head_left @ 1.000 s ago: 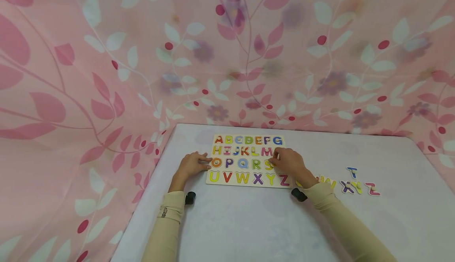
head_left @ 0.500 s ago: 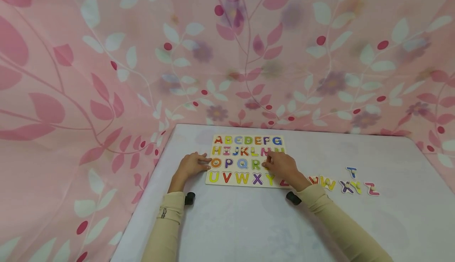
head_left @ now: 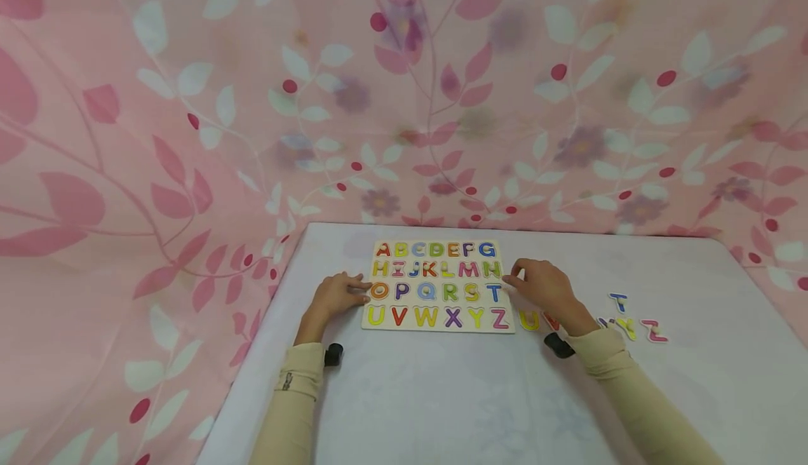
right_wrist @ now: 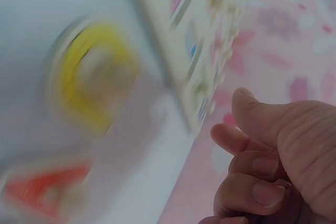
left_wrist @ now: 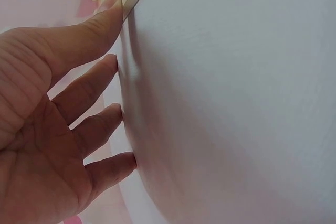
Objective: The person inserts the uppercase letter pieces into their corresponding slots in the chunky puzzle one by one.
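Note:
A pale wooden alphabet board (head_left: 413,304) lies on the table, with knobbed letter pieces in its upper rows and in the third row up to the yellow S (head_left: 472,292). The blue T spot and the bottom row show flat letters without knobs. My left hand (head_left: 334,295) rests at the board's left side. In the left wrist view its thumb (left_wrist: 102,24) touches the board's edge and the other fingers are spread on the cloth. My right hand (head_left: 546,286) hovers just right of the board, holding nothing, fingers loosely bent; the right wrist view (right_wrist: 262,161) shows this too.
Loose letter pieces lie right of the board: yellow U (head_left: 529,320), red V (head_left: 552,320), blue T (head_left: 618,302), yellow Y (head_left: 627,328) and pink Z (head_left: 654,331). A purple X is partly covered by my right arm. Pink floral cloth (head_left: 429,100) hangs behind the table.
My right hand has left the S on the board and moved right, past the board's edge, uncovering S and the T spot. My left hand stays put.

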`<action>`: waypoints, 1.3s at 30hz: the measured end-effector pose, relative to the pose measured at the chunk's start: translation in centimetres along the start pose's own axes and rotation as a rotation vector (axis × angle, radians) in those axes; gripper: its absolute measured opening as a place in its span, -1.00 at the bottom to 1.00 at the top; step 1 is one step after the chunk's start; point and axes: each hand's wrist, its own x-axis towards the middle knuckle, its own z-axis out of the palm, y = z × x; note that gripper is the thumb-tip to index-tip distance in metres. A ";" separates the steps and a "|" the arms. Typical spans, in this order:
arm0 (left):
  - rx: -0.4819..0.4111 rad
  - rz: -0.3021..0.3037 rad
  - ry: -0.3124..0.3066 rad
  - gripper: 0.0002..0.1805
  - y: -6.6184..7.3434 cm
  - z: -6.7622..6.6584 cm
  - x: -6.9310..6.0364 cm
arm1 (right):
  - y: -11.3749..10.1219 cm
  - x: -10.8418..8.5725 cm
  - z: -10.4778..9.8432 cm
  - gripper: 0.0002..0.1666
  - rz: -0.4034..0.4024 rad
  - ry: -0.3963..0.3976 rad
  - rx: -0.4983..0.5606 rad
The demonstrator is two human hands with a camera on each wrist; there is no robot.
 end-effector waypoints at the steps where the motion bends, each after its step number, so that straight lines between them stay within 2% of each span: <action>1: 0.001 -0.003 -0.002 -0.59 0.0 0.0 0.0 | 0.6 -0.2 -0.2 -0.65 0.007 -0.006 -0.006; 6: 0.006 -0.013 -0.008 -0.59 -0.1 0.1 -0.2 | 3.9 -1.3 -1.0 -0.64 0.046 -0.022 -0.015; 14: 0.021 -0.007 -0.003 -0.59 -0.3 0.3 -0.3 | 9.3 -3.6 -2.6 -0.65 0.062 -0.033 -0.014; 23: 0.012 -0.013 0.003 -0.58 -0.3 0.2 -0.1 | 13.6 -5.9 -4.6 -0.60 0.188 -0.038 -0.045; 26: 0.014 -0.008 0.003 -0.58 -0.4 0.1 0.0 | 14.5 -6.3 -4.6 -0.58 0.236 -0.049 -0.052; 31: 0.012 -0.014 -0.004 -0.58 -0.2 0.1 0.0 | 15.2 -6.6 -4.5 -0.60 0.273 -0.060 -0.062; 39: 0.011 -0.010 0.000 -0.58 -0.1 0.1 0.0 | 14.2 -5.9 -4.1 -0.65 0.239 -0.027 -0.085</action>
